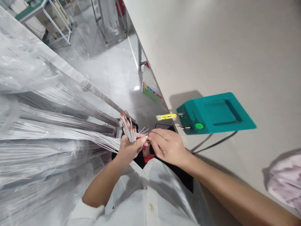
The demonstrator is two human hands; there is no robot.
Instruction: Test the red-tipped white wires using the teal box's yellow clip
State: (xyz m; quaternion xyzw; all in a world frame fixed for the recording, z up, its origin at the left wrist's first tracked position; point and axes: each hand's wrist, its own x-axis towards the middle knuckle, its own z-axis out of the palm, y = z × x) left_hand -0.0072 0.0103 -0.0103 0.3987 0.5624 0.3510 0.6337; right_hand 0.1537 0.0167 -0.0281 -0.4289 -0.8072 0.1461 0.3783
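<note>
My left hand (129,150) is closed around a bundle of thin white wires with reddish tips (128,127), which stands up from the fist. My right hand (166,145) is right beside it, fingers pinched on the end of a single thin wire (146,135) at the left thumb. Just beyond the hands sits a teal box-shaped device (215,113) with a lit green button (199,126), two metal pins and a yellow piece (166,116) on its upper pin.
The device rests on a pale worktable (223,47), its black cable (211,144) running back toward me. Long bundles of white wires in clear plastic (47,131) fill the left. A pinkish cloth (285,182) lies at right. Metal racks and a cardboard box (150,86) stand on the floor.
</note>
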